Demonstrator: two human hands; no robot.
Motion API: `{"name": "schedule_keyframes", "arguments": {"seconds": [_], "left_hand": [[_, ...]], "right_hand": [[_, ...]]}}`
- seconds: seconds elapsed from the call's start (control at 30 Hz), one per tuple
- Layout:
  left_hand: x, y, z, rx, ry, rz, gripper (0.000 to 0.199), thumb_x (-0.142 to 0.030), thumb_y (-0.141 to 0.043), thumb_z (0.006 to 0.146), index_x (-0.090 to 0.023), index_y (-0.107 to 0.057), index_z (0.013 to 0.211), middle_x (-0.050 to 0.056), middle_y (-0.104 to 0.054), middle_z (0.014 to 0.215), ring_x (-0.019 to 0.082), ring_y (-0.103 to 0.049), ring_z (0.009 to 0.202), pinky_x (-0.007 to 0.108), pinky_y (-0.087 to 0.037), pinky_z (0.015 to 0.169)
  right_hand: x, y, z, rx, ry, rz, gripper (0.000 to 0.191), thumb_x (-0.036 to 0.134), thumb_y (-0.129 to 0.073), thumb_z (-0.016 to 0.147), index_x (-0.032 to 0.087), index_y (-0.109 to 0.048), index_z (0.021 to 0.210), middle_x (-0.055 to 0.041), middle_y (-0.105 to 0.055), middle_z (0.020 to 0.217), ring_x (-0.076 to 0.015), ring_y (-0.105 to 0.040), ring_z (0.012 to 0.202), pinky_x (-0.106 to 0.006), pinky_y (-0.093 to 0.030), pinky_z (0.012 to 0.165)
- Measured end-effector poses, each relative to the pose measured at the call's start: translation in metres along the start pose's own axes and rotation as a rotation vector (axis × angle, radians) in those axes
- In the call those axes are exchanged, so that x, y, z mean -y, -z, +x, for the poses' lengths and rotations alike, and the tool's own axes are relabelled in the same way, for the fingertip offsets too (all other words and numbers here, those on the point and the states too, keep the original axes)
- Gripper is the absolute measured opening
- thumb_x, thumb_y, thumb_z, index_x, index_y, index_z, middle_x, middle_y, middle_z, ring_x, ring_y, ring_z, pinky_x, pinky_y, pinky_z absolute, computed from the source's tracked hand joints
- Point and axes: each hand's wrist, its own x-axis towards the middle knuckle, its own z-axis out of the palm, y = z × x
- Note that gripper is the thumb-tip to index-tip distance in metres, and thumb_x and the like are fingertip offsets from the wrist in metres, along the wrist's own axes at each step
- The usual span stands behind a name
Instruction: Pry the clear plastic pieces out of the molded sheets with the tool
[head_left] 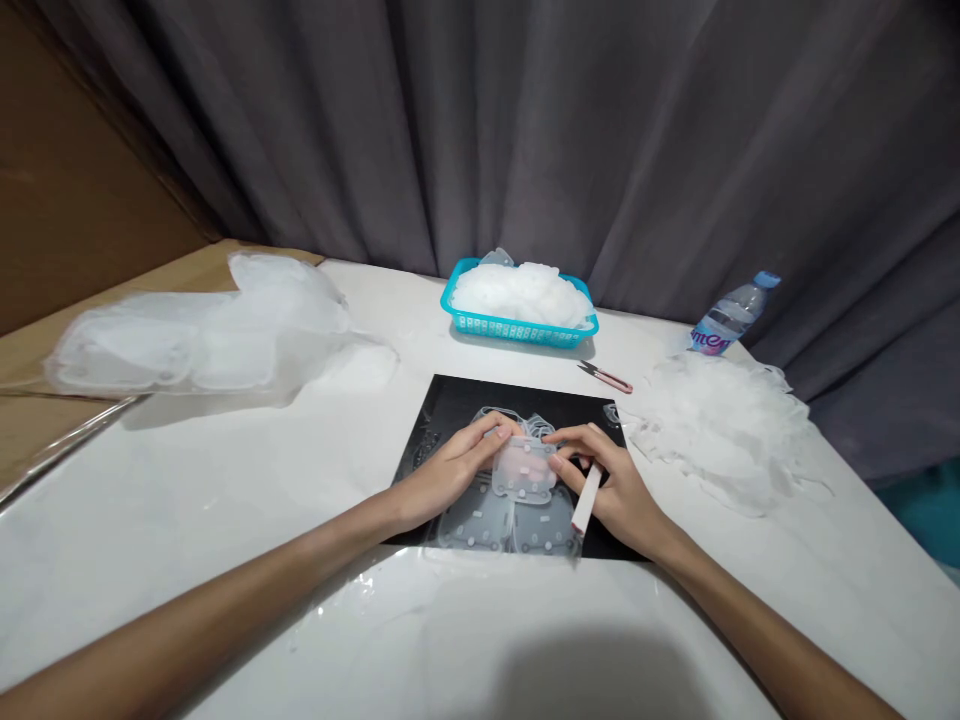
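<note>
A small translucent plastic piece [524, 470] with rounded corners and small raised dots is held up over a black mat [421, 415]. My left hand [469, 455] grips its left edge, with the fingertips partly behind it. At its right edge are the thumb and forefinger of my right hand [619, 490]. That hand also holds a narrow, flat, whitish stick-like tool [587, 500] with a reddish end, pointing down towards me. Similar translucent pieces [474, 518] lie on the mat below, and thin clear loops [537, 426] show behind the held piece.
A turquoise basket [525, 328] heaped with white material stands at the back. Pink-handled thread snips [606, 377] lie right of it. A translucent pile [720, 430] and a tilted water bottle [731, 318] are on the right, with a filled clear bag [202, 335] on the left.
</note>
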Motion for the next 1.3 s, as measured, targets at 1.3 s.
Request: {"name": "schedule_keyframes", "arguments": {"seconds": [1.3], "left_hand": [[-0.024, 0.054, -0.005, 0.2, -0.173, 1.062, 0.068, -0.066, -0.076, 0.083, -0.024, -0.049, 0.131, 0.011, -0.056, 0.134, 0.032, -0.057, 0.115, 0.038, -0.046, 0.095]], "right_hand": [[-0.013, 0.007, 0.008, -0.012, -0.058, -0.065, 0.013, 0.038, -0.054, 0.106, 0.025, -0.058, 0.107, -0.0012, -0.07, 0.088, -0.0203, -0.058, 0.082, -0.034, -0.043, 0.076]]}}
